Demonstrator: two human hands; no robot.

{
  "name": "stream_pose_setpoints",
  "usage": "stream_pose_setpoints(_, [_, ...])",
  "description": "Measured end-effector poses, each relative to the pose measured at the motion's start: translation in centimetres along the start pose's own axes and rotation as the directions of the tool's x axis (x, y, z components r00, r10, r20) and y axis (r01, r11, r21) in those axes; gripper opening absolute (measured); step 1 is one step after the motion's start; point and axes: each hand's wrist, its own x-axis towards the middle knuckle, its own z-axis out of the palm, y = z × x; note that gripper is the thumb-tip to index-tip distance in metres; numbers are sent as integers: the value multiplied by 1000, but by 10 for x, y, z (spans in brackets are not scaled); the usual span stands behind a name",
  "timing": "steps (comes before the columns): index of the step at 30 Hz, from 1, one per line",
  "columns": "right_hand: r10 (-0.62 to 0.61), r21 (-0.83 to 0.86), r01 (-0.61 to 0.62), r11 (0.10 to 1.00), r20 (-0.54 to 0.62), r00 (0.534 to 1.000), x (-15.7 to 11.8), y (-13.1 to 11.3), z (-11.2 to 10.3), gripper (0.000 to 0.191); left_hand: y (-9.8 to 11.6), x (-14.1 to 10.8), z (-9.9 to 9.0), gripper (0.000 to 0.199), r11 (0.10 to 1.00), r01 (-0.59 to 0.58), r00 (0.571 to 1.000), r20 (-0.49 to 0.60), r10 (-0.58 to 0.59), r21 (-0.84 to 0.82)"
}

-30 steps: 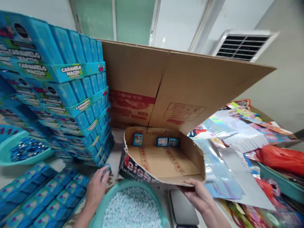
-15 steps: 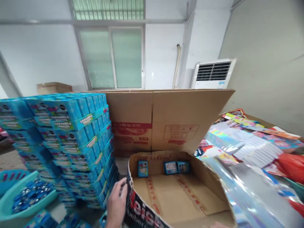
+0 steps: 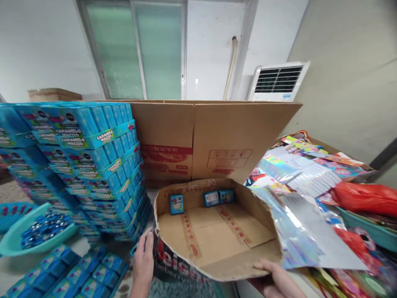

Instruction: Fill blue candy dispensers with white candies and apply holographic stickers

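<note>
A shallow cut-down cardboard box (image 3: 217, 267) stands low in front of me, with black printed sides. Inside it, against the far wall, are a small blue candy box (image 3: 177, 204) at the left and two more blue candy boxes (image 3: 211, 199) side by side. My left hand (image 3: 144, 258) holds the cardboard box at its left side, fingers bent against the wall. At the near right corner my right hand (image 3: 274, 278) grips the rim, thumb on top and the other fingers partly hidden beneath.
Tall stacks of blue candy display boxes (image 3: 93, 165) rise at the left. Below them are a turquoise basin (image 3: 62, 238) of blue wrapped pieces and rows of blue boxes (image 3: 82, 271). A large open carton (image 3: 229, 128) stands behind. Shiny packaging sheets (image 3: 297, 231) and a red bag (image 3: 366, 198) lie right.
My view has tilted down. The cardboard box sits slightly further left and higher in view. My right hand, barely visible before, now shows gripping the near rim; my left hand stays at the left side.
</note>
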Motion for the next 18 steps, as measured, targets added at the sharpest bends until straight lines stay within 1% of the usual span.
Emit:
stream_pose_setpoints(3, [-28,42,27,999,19,999,-3,2,-6,37,1,-15,-1,55,1000,16,1000,12,-15,-25])
stream_pose_setpoints(6, [0,50,-1,999,26,1000,-9,0,-8,33,5,-28,-2,54,1000,16,1000,4,-16,-26])
stream_pose_setpoints(11, [30,25,-29,999,-36,999,-28,-5,-2,28,5,-49,-9,51,1000,1,999,-42,-1,2])
stream_pose_setpoints(13, [29,1,-29,1000,-41,999,-35,-7,-4,29,7,-60,-12,49,1000,-5,998,-64,5,3])
stream_pose_setpoints(16, [36,-52,-39,998,-55,998,-40,-7,-19,33,14,-83,-16,48,1000,-8,992,-123,8,-4])
stream_pose_setpoints(18, [49,-164,-49,985,-1,999,-45,-5,-36,35,22,-104,-19,50,1000,-4,984,-180,0,-23])
